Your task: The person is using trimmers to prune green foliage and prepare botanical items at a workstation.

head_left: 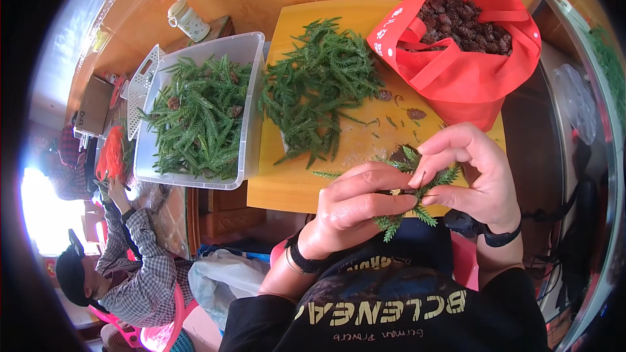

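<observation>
Just over the near edge of the yellow table, both my hands are at a green pine sprig (427,214). My left hand (355,205) is closed, pinching the sprig's middle from the left. From the right, my right hand (482,173) curls in with thumb and fingertips closed on the same sprig. A small pale bit shows between the fingertips; what it is I cannot tell. Beyond my hands lies a heap of green pine sprigs (319,85). Loose pine cones (415,114) and needle scraps lie beside it.
The yellow table (280,189) carries a red cloth bag (456,85) of pine cones at back right. On the left stands a clear plastic bin (241,156) filled with sprigs and some cones. A cream bottle (189,21) is behind it. Another person (143,280) works at far left.
</observation>
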A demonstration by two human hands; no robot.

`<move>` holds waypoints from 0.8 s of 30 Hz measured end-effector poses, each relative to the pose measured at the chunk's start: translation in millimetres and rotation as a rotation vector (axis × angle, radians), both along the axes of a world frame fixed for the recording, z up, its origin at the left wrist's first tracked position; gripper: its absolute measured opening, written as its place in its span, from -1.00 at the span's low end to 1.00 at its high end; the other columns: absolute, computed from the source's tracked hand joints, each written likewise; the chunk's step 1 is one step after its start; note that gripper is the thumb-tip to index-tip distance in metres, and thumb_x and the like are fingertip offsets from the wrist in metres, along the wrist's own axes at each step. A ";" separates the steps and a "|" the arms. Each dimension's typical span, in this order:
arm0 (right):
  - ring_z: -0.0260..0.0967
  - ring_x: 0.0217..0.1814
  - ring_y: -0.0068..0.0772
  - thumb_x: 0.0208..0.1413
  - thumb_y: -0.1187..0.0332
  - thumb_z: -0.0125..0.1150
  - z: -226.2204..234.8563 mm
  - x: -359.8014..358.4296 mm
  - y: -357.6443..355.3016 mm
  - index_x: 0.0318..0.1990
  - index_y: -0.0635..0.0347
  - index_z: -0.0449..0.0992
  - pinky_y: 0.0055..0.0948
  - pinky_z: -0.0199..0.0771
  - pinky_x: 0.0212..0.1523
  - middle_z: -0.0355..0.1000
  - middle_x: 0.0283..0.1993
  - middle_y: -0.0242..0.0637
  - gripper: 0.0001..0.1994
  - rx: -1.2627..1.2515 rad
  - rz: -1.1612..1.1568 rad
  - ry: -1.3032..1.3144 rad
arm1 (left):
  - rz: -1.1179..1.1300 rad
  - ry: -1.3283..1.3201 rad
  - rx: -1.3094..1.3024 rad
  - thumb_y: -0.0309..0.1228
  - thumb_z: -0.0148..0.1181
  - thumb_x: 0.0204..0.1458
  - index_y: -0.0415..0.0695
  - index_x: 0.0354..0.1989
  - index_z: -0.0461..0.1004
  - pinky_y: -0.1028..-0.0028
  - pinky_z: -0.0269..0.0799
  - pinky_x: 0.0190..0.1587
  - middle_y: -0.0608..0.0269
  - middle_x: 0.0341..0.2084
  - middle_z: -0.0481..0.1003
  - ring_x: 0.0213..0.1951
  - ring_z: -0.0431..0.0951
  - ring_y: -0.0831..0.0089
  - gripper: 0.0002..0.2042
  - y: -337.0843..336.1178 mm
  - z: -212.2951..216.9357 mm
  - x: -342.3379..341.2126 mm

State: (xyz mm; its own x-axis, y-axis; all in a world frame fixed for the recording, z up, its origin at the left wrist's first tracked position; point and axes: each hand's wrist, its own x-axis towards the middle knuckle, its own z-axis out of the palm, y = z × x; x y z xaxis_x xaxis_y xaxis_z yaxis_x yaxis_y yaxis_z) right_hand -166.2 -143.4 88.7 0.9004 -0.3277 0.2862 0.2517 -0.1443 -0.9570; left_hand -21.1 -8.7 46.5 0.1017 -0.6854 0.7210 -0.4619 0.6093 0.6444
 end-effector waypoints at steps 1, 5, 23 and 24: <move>0.44 -0.24 -0.43 -0.18 0.55 0.34 2.6 0.2 -0.5 -0.15 0.30 0.34 -0.55 0.38 -0.20 0.47 -0.36 -0.22 -0.61 0.000 0.003 0.002 | -0.001 0.001 -0.011 -0.74 0.18 -0.47 -0.21 -0.31 0.50 0.36 0.44 -0.33 0.09 -0.32 0.47 -0.34 0.50 0.18 -0.61 0.2 0.2 -0.3; 0.47 -0.24 -0.46 -0.17 0.50 0.33 6.3 -0.8 -7.5 -0.23 0.29 0.48 -0.51 0.39 -0.19 0.49 -0.37 -0.29 -0.72 -0.100 0.070 0.084 | 0.039 -0.032 -0.020 -0.61 0.35 -0.34 -0.17 -0.43 0.49 0.41 0.45 -0.38 0.10 -0.40 0.50 -0.41 0.52 0.24 -0.76 -1.5 2.2 -1.6; 0.37 -0.15 -0.27 -0.23 0.44 0.35 -2.5 -3.8 2.5 -0.49 0.17 0.45 -0.37 0.34 -0.14 0.42 -0.26 -0.28 -0.84 -0.414 -0.129 -0.065 | 0.026 -0.101 0.020 -0.56 0.29 -0.28 -0.16 -0.36 0.49 0.38 0.46 -0.35 0.06 -0.33 0.49 -0.37 0.52 0.22 -0.77 0.9 7.6 -2.1; 0.36 -0.12 -0.22 -0.23 0.43 0.35 -4.0 -4.7 3.9 -0.51 0.16 0.44 -0.32 0.34 -0.12 0.42 -0.25 -0.28 -0.84 -0.467 -0.181 -0.099 | 0.026 -0.100 0.020 -0.56 0.29 -0.28 -0.16 -0.36 0.49 0.38 0.46 -0.35 0.06 -0.33 0.49 -0.37 0.52 0.22 -0.77 0.6 7.6 -3.0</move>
